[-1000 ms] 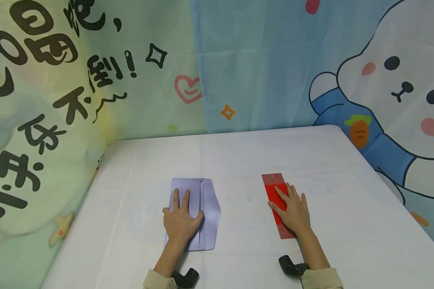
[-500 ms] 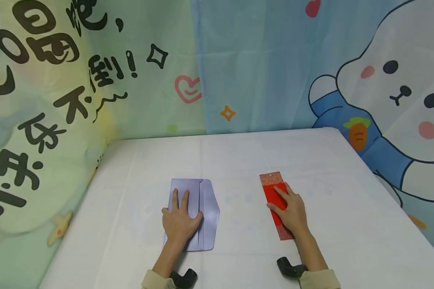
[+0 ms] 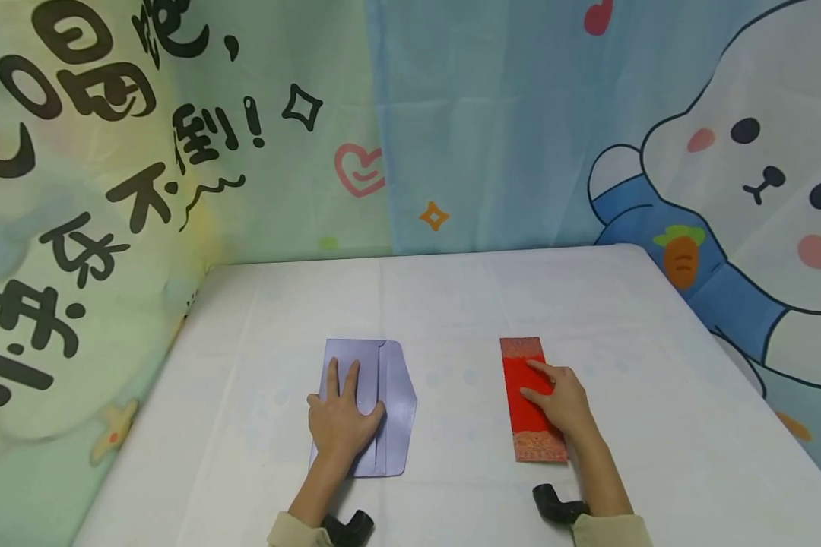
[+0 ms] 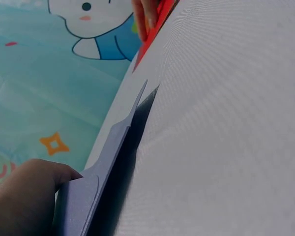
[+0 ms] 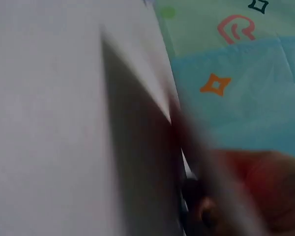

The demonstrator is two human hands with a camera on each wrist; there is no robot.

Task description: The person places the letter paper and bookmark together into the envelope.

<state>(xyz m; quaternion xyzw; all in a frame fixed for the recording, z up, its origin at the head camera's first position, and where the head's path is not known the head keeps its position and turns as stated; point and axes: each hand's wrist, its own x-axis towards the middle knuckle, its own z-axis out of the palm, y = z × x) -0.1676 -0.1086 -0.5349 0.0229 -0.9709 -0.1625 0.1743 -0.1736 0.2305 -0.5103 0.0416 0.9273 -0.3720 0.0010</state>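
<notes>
A lilac envelope with its pointed flap out to the right lies left of centre on the table. My left hand rests on it with two fingers stretched forward and the thumb toward the flap. In the left wrist view the thumb touches the envelope, whose flap edge stands a little off the cloth. To the right, my right hand holds a red paper packet with patterned ends by its right side, finger and thumb on its face. The right wrist view is blurred; the packet appears raised above its shadow.
A white cloth covers the table. Behind and beside it hangs a printed curtain with a cartoon bear and lettering. A black device sits at the right wrist, and another at the left.
My right hand has drawn its fingers in and gripped the red packet, which has turned straighter and shows more of its lower patterned end. The left hand and lilac envelope have stayed put.
</notes>
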